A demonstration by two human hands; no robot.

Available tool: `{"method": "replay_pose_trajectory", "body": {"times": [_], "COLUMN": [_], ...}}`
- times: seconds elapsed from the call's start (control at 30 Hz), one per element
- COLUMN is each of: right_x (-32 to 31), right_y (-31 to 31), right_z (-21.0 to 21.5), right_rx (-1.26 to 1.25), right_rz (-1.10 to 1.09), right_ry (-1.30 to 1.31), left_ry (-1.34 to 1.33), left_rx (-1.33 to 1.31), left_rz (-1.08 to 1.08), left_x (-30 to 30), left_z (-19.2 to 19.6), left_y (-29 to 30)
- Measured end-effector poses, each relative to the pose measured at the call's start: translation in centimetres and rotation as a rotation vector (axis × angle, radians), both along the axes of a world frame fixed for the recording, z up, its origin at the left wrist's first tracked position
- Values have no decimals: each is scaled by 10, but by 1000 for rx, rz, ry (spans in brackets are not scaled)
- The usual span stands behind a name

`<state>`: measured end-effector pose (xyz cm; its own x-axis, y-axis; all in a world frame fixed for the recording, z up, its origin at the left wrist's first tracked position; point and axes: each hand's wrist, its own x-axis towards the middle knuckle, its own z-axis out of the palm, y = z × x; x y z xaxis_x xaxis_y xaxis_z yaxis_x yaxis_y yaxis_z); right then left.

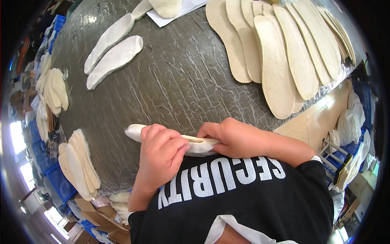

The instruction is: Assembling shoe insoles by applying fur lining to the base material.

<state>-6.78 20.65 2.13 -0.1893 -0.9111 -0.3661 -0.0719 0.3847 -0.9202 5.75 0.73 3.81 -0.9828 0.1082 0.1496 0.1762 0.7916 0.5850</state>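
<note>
In the head view, both hands grip one white fleecy shoe insole point(198, 145) at the near edge of the grey wrinkled plastic-covered table point(178, 77), probably so its two layers can be pressed together. The left hand point(160, 156) curls over its middle with fingers bent. The right hand point(235, 138) pinches the other end. A fan of beige flat insoles point(280, 53) lies further right, and two white fleecy insoles point(111, 53) further left.

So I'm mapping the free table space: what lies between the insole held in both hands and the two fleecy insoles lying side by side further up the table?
Nothing: in the head view only bare grey table separates the held insole from the fleecy pair.
</note>
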Motion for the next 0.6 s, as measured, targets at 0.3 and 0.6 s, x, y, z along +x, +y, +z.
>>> {"method": "replay_pose_trajectory", "body": {"times": [0.3,0.6], "right_x": [2,3], "right_y": [2,-3], "right_z": [-1,-1], "right_rx": [-62,-151], "right_rz": [8,21], "right_ry": [44,406], "left_ry": [-14,48], "left_rx": [83,81], "left_rz": [49,-37], "left_x": [-4,-3], "left_z": [2,-8], "left_y": [6,12]}}
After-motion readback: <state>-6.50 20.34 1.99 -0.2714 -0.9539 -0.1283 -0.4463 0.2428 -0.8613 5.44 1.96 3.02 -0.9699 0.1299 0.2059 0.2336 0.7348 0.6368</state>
